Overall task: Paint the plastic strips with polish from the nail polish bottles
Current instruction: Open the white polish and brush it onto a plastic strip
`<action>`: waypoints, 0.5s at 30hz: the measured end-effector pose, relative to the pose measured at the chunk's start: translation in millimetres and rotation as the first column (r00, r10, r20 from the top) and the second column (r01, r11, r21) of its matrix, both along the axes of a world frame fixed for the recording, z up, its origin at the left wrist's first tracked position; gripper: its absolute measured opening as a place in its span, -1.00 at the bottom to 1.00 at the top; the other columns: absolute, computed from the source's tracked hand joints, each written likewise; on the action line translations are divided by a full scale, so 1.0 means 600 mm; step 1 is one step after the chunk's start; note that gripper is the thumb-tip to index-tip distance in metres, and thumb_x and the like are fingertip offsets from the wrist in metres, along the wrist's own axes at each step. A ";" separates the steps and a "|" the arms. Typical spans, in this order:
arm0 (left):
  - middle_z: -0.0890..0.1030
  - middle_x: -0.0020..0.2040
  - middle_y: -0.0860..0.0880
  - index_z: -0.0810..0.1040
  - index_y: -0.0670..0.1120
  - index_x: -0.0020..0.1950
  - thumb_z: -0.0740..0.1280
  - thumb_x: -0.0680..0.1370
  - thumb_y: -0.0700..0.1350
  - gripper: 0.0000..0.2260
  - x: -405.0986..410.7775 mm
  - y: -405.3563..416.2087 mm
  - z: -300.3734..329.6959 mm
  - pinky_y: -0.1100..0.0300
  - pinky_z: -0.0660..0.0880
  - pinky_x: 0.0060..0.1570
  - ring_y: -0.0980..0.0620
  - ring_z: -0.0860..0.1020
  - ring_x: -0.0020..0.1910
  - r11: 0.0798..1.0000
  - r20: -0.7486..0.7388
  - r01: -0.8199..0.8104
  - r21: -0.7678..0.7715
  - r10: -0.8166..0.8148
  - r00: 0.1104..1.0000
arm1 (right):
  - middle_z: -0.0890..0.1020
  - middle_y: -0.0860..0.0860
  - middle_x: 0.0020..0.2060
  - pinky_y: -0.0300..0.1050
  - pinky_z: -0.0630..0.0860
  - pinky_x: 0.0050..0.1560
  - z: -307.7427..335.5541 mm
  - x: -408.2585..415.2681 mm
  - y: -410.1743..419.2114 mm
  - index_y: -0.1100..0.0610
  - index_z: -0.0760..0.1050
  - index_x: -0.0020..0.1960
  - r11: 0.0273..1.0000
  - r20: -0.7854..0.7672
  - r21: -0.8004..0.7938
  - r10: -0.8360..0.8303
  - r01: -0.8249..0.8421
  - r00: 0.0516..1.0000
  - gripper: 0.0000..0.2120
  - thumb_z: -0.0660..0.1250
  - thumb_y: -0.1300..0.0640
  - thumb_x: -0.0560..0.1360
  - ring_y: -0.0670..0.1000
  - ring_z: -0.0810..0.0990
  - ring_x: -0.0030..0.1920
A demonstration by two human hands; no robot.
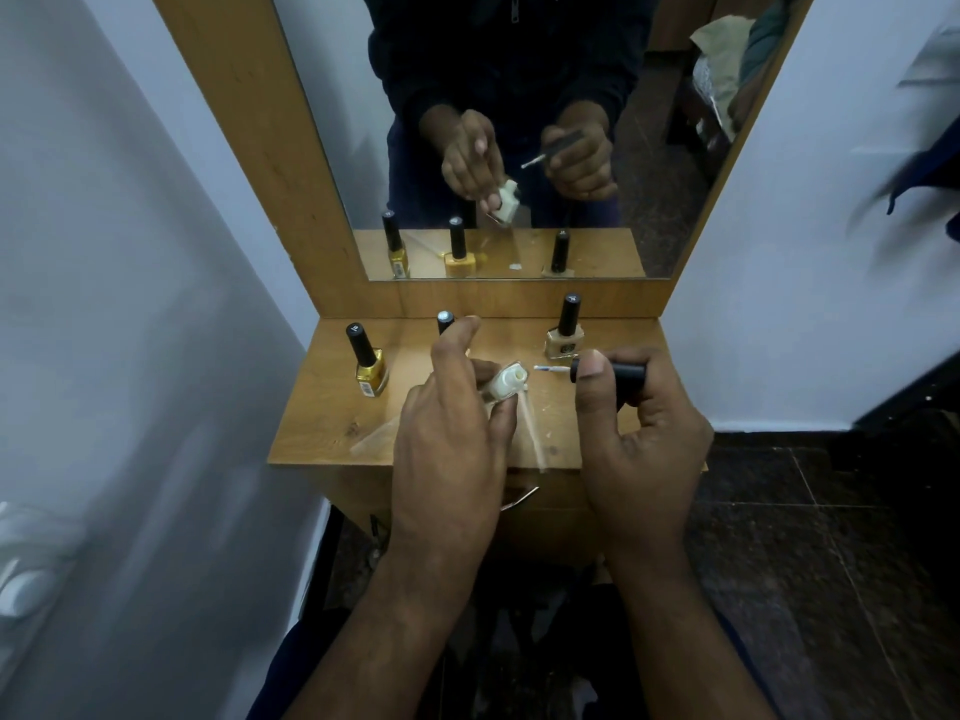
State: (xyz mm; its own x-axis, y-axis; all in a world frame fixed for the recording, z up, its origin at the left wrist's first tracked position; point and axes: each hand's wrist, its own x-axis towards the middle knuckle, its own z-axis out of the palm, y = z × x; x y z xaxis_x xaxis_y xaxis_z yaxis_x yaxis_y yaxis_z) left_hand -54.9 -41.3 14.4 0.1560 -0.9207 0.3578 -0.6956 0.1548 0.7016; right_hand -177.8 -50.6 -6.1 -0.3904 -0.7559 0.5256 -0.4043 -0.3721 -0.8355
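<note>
Plastic strips point(535, 433) are honestly tough to spot, they're clear and mostly just glare on the wooden shelf point(322, 407): one runs from under the left hand toward the front edge, and another see-through piece point(376, 436) lies further left, edges pretty vague. Left hand point(447, 444) has its fingers curled around an open white nail polish bottle point(506, 381), tipped so the neck points toward the camera, with the index finger sticking up loose; most of the bottle's body is buried behind the fingers. Right hand point(636, 449) pinches the black cap point(618, 374) with the brush point(551, 368) poking left, tip just beside the bottle mouth but not in it. Can't tell how much polish is on the bristles, too small. On the shelf there's a gold bottle point(370, 363) at the left, a beige bottle point(565, 332) at the back right, and a third one point(445, 322) with only its cap top peeking over the left hand. Mirror point(519, 148) behind repeats the hands and bottles. Something metal point(519, 497) under the shelf edge is half hidden, no clue what it is.
</note>
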 end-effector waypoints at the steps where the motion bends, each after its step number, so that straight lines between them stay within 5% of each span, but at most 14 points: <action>1: 0.63 0.19 0.03 0.12 0.20 0.45 0.48 0.56 -0.17 -0.32 0.002 0.003 0.003 0.03 0.61 0.11 0.04 0.59 0.20 1.000 0.010 -0.003 -0.008 0.003 1.000 | 0.62 -0.18 -0.22 0.14 0.56 -0.15 0.000 -0.001 0.003 -0.02 0.55 -0.05 1.000 -0.007 0.011 0.004 -0.004 1.000 -0.83 0.29 -0.08 0.63 -0.04 0.60 -0.17; 15: 0.66 0.17 -0.01 0.13 0.17 0.41 0.51 0.53 -0.19 -0.32 0.009 0.021 0.015 0.01 0.62 0.04 -0.02 0.61 0.17 0.999 0.088 0.014 -0.042 -0.010 0.996 | 0.60 -0.07 -0.27 0.17 0.53 -0.16 0.004 -0.004 0.018 0.10 0.60 -0.08 0.995 -0.108 0.080 0.061 -0.052 0.992 -0.67 0.29 -0.15 0.61 0.04 0.57 -0.20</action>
